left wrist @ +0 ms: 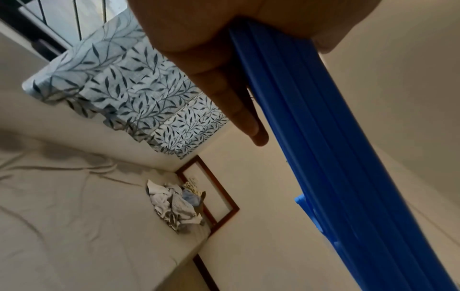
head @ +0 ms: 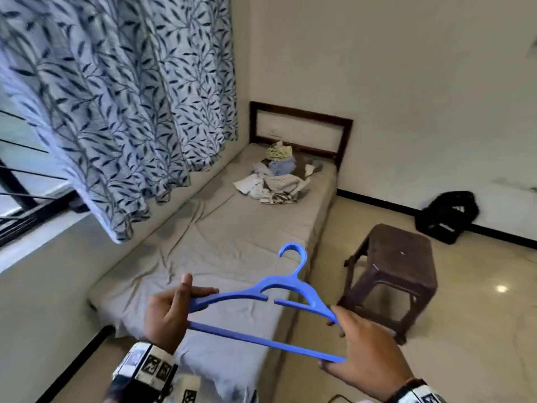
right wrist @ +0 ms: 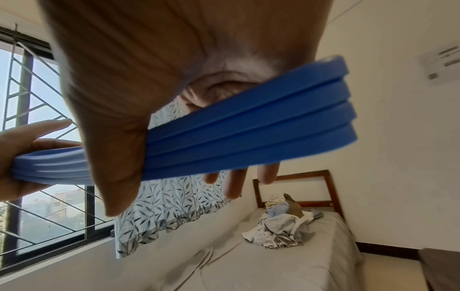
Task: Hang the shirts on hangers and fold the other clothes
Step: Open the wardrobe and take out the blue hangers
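Stack of blue hangers held level above the bed's near end: left hand and right hand each clamp one end. Pile of clothes lies by the headboard.

This is a bedroom in a home. A low single bed with a wrinkled grey sheet runs along the left wall to a dark wooden headboard at the far end, where a heap of loose clothes lies on it. A leaf-print curtain hangs over a barred window on the left, and a brown plastic stool stands on the glossy tiled floor to the right of the bed.
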Tool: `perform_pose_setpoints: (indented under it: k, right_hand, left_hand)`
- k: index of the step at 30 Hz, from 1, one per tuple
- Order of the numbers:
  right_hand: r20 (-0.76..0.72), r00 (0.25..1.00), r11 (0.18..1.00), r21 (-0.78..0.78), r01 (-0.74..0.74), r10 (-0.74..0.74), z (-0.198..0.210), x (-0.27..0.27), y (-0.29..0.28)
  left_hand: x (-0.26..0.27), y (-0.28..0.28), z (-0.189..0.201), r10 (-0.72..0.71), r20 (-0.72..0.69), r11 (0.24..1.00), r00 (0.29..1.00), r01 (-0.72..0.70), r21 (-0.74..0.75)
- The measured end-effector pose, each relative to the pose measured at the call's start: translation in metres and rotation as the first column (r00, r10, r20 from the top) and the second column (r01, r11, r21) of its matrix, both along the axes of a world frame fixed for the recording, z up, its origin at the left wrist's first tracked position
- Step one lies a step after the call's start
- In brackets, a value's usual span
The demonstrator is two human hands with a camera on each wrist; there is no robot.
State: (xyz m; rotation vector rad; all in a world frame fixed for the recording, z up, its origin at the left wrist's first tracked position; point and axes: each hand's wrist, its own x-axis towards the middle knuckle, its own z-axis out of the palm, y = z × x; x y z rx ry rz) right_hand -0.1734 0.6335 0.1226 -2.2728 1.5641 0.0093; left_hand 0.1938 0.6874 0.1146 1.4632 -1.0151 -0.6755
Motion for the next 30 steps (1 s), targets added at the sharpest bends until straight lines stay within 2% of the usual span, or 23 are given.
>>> perform_pose_setpoints:
  k: [2,3,4,5,6,8,9,10,11,12,16,23,27,30]
  right_hand:
    - [0.03,0.999,1.0,-0.02,0.023,-0.023,0.003,-0.01,0.013]
    - [0.023,0.999,0.999,-0.023,0.028,-0.027,0.005,-0.014,0.017]
    - [-0.002,1.0,0.999,-0.023,0.027,-0.027,0.007,-0.015,0.019]
    - [-0.039,0.999,1.0,-0.006,0.024,-0.025,0.01,-0.016,0.021]
    - [-0.077,0.997,1.0,0.017,0.02,-0.018,0.014,-0.016,0.023]
    - [-0.115,0.993,0.999,0.049,0.02,-0.014,0.019,-0.014,0.025]
    - [-0.125,0.992,0.998,0.059,0.024,-0.017,0.023,-0.013,0.025]
    - [-0.13,0.991,0.997,0.065,0.031,-0.022,0.025,-0.01,0.027]
    - [-0.134,0.991,0.998,0.061,0.032,-0.024,0.027,-0.008,0.026]
    - [-0.139,0.99,0.998,0.058,0.034,-0.025,0.027,-0.007,0.024]
    - [-0.158,0.987,0.999,0.035,0.029,-0.023,0.023,-0.004,0.004]
    - [-0.075,0.996,0.995,0.081,0.05,-0.044,0.004,-0.005,-0.06]
    - [-0.054,0.998,0.998,0.066,-0.024,0.027,-0.017,-0.001,-0.146]
    - [-0.011,0.994,0.988,0.112,-0.111,0.113,-0.037,-0.005,-0.231]
  left_hand:
    - [-0.014,0.005,0.005,0.01,-0.008,1.0,1.0,-0.01,-0.016]
    - [-0.021,0.007,0.006,0.021,-0.084,0.999,0.996,-0.024,-0.037]
    - [-0.026,0.006,0.007,0.043,-0.242,0.997,0.969,-0.058,-0.056]
    - [-0.031,0.005,0.008,0.064,-0.436,0.994,0.897,-0.095,-0.049]
    - [-0.034,0.002,0.008,0.082,-0.608,0.992,0.79,-0.123,-0.027]
    - [-0.038,-0.003,0.012,0.17,-0.831,0.976,0.53,-0.21,0.066]
    - [-0.04,-0.007,0.013,0.224,-0.886,0.955,0.407,-0.273,0.116]
    - [-0.041,-0.01,0.014,0.254,-0.915,0.935,0.313,-0.323,0.149]
    - [-0.043,-0.013,0.014,0.269,-0.93,0.919,0.25,-0.355,0.17]
    - [-0.045,-0.017,0.015,0.277,-0.936,0.912,0.218,-0.365,0.185]
    - [-0.045,-0.04,0.012,0.29,-0.936,0.91,0.198,-0.361,0.206]
    - [-0.05,-0.098,0.009,0.17,-0.965,0.911,0.201,-0.406,0.076]
    - [-0.066,-0.164,-0.014,0.132,-0.968,0.906,0.214,-0.422,0.03]
    - [-0.078,-0.231,-0.02,0.103,-0.969,0.897,0.224,-0.442,-0.006]
